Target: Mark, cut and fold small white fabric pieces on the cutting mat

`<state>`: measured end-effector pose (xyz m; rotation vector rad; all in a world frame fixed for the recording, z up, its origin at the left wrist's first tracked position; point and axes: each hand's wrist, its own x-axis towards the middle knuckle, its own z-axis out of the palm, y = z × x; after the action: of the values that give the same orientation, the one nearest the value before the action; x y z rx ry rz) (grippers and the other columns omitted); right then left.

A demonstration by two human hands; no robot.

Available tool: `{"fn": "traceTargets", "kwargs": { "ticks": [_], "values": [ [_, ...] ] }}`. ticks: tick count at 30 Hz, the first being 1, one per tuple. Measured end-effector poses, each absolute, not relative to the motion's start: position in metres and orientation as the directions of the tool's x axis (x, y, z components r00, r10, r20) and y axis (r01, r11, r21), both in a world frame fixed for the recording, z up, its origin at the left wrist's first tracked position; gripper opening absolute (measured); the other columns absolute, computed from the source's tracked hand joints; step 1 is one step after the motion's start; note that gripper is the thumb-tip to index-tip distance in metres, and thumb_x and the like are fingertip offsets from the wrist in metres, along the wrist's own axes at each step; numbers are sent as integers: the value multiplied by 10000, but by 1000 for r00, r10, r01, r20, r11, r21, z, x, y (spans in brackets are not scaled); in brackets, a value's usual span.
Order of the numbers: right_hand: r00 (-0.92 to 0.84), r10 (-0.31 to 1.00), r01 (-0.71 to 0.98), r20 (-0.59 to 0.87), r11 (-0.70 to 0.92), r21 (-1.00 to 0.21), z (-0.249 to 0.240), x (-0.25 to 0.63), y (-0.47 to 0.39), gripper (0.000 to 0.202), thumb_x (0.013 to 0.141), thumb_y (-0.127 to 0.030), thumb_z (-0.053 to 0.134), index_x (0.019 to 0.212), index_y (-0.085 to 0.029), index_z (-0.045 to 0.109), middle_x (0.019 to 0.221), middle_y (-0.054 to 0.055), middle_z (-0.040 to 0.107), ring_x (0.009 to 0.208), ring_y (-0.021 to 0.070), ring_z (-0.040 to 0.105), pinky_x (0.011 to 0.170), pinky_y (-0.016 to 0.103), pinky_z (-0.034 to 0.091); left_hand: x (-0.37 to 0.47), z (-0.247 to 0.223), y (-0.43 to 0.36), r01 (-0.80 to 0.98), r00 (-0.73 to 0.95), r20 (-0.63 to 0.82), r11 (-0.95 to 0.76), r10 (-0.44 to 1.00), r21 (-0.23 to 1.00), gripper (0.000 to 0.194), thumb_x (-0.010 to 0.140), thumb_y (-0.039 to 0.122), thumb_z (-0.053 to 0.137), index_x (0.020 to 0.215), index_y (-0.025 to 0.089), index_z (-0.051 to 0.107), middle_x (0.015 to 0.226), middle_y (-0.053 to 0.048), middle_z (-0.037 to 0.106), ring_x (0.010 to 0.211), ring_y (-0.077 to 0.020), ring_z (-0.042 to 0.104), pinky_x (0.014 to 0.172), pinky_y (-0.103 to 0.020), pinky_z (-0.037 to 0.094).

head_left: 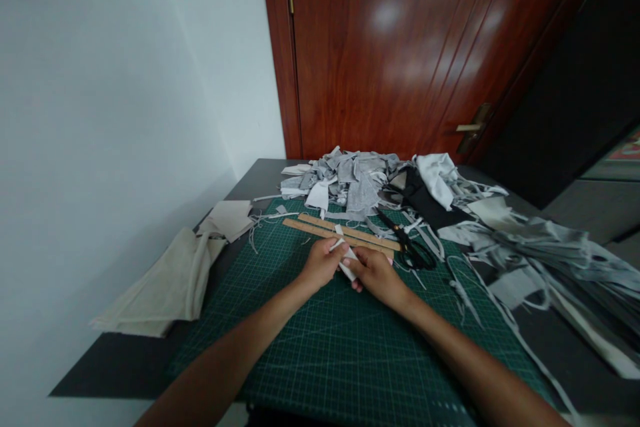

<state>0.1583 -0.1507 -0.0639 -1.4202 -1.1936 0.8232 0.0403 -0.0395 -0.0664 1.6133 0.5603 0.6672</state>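
A small folded piece of white fabric [347,271] is held over the green cutting mat [320,347]. My left hand [323,263] pinches its left side, thumb on top. From the other side my right hand [375,272] grips it, also with the thumb on top. A short pale end of fabric sticks up beyond the fingers. Just past my hands lie two wooden rulers [310,229], partly hidden by them. Black-handled scissors [417,255] rest to the right of the rulers, blades pointing away to the left.
Grey and white fabric scraps [363,190] are heaped at the table's far edge, beside a black cloth [425,203]. Long grey strips [545,247] pile up on the right. Cream fabric [160,287] hangs over the left edge. A wooden door [380,67] stands behind.
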Motion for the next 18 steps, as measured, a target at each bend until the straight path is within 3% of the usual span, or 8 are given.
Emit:
{"fn": "traceTargets", "kwargs": {
  "ticks": [3, 5, 10, 14, 18],
  "values": [
    [315, 936, 222, 158, 89, -971, -68, 159, -150, 383, 886, -445, 693, 1174, -220, 580, 750, -15, 693, 545, 162, 665, 484, 259, 508, 41, -66, -34, -27, 643, 81, -84, 761, 996, 504, 792, 667, 660, 794, 163, 643, 535, 38, 524, 402, -93, 426, 337, -203, 278],
    [331, 921, 191, 205, 147, -971, -69, 161, -150, 439, 896, -465, 681, 1243, -243, 529, 748, -35, 665, 557, 160, 654, 512, 268, 513, 41, -65, -29, -56, 601, 68, -43, 796, 997, 510, 776, 672, 677, 790, 163, 639, 530, 39, 519, 399, -93, 427, 334, -202, 278],
    [268, 886, 357, 379, 274, -893, -68, 165, -147, 282, 930, -503, 646, 907, -223, 673, 827, 21, 693, 747, 183, 647, 693, 302, 512, 40, -68, -23, -88, 597, 73, -25, 799, 996, 524, 763, 687, 680, 736, 168, 613, 504, 42, 495, 398, -89, 419, 333, -196, 288],
    [244, 934, 327, 261, 174, -929, -70, 167, -145, 392, 937, -546, 613, 755, -202, 662, 591, -14, 623, 549, 152, 565, 557, 265, 428, 41, -72, -29, -40, 641, 78, -68, 764, 997, 485, 808, 652, 648, 751, 172, 616, 521, 47, 504, 398, -86, 414, 340, -191, 283],
    [194, 956, 325, 218, 147, -934, -62, 183, -143, 399, 875, -571, 665, 736, -198, 691, 549, -20, 613, 471, 137, 529, 497, 252, 395, 40, -72, -28, 1, 648, 110, -145, 753, 989, 466, 847, 630, 611, 748, 175, 615, 536, 42, 512, 426, -90, 453, 373, -184, 308]
  ]
}}
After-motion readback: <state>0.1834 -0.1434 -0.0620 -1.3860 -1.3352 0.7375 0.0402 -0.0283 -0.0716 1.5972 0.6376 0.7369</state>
